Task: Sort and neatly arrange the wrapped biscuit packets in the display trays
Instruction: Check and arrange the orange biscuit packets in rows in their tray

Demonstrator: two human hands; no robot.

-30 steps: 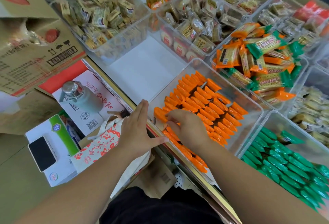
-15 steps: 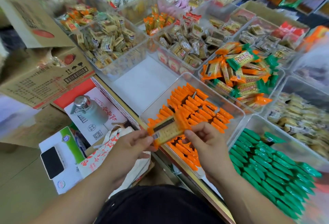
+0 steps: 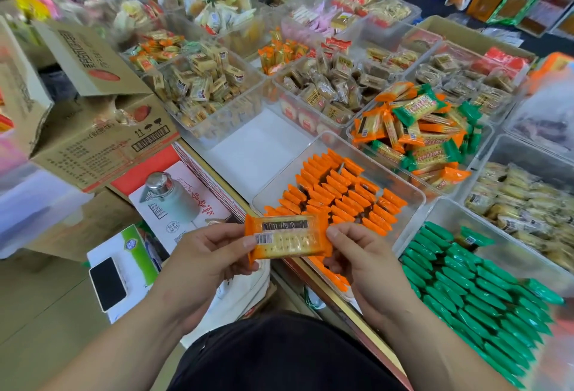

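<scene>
**Orange packet held in both hands at the near edge of its tray, not yet placed.**

Nearest you, your left hand (image 3: 205,254) pinches the left end of the orange packet (image 3: 287,240), thumb on top by the barcode and fingers curled beneath. Your right hand (image 3: 357,254) clamps the right end the same way. The packet lies flat, label up, over the near-left edge of the clear tray (image 3: 310,148). Just beyond it, the orange rows (image 3: 338,195) stand on edge, and the tray's floor is bare along its far-left wall. This looks like orienting one packet before slotting it in. Your next move calls for tipping it on edge to match the rows, then seating it at a row's end. To the right lie the green rows (image 3: 466,282), and farther off the mixed heap (image 3: 416,130) is still unsorted.
</scene>
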